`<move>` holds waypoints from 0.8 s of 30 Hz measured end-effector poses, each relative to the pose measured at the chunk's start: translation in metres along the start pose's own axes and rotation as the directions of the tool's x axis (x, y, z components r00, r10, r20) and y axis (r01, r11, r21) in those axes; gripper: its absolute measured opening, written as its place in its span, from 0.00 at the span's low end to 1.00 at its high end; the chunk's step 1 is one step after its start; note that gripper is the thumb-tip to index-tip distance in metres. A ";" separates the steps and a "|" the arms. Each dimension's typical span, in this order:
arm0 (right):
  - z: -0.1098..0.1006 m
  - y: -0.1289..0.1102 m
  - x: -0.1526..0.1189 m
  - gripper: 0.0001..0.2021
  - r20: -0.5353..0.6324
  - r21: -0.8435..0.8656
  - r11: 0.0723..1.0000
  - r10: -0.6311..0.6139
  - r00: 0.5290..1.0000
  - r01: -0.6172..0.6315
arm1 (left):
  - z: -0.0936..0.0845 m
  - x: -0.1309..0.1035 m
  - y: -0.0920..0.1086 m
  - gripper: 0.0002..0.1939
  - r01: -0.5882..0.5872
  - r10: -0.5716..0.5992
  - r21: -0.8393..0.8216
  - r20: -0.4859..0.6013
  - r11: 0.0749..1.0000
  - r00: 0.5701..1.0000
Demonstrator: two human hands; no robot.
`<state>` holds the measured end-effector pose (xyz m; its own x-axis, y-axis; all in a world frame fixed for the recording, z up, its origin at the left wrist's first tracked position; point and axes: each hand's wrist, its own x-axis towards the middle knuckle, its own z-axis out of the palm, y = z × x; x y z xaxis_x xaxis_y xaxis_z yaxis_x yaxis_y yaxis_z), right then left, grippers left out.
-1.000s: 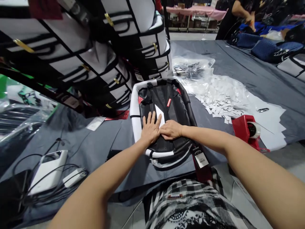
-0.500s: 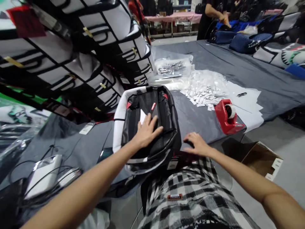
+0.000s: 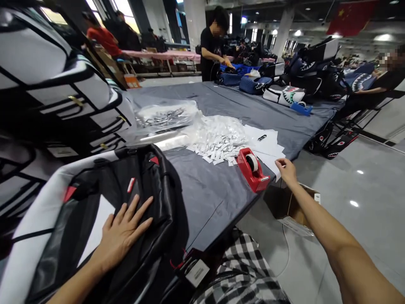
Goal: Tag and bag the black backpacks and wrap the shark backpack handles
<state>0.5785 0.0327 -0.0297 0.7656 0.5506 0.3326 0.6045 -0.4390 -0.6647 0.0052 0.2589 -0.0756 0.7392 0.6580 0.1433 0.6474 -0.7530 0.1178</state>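
My left hand (image 3: 125,230) lies flat with spread fingers on a black and white backpack (image 3: 163,190), which rests on the grey-covered table. Partly under that hand is a white sheet (image 3: 98,226) on the bag's black strap side. My right hand (image 3: 287,172) reaches to the table's right edge, its thumb and fingers pinched at the corner of a stack of white paper sheets (image 3: 270,145). Left of it stands a red tape dispenser (image 3: 249,173) with a roll of clear tape. A hang tag (image 3: 198,272) dangles from the bag near my checked clothing.
Small white tags (image 3: 218,145) spill from a plastic bag, beside another clear bag (image 3: 167,114) of small parts. Stacked black and white backpacks (image 3: 72,93) rise at left. A cardboard box (image 3: 292,202) stands on the floor. A co-worker (image 3: 213,46) stands across the table.
My right hand has moved from beside the backpack out to the white paper sheets and its fingers have closed. The view has turned right and up. My left hand stays on the backpack.
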 end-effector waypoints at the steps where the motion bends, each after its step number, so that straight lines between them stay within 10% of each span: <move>1: 0.003 0.011 0.017 0.18 0.024 -0.037 0.999 0.023 0.999 -0.022 | 0.002 -0.001 0.001 0.26 0.006 -0.007 -0.026 -0.031 1.000 1.000; 13: 0.041 0.050 0.054 0.14 0.064 -0.356 0.927 0.150 0.987 -0.118 | 0.002 0.002 0.007 0.28 0.112 -0.131 -0.190 -0.090 0.975 0.987; 24: -0.012 -0.039 0.105 0.05 0.125 -0.447 0.893 0.010 0.992 0.048 | -0.016 0.012 0.020 0.29 0.161 -0.167 -0.064 -0.088 0.985 0.982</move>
<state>0.6380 0.0989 0.0395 0.7378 0.6311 0.2395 0.6749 -0.6832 -0.2788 0.0241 0.2517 -0.0554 0.6018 0.7713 0.2072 0.7451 -0.6357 0.2020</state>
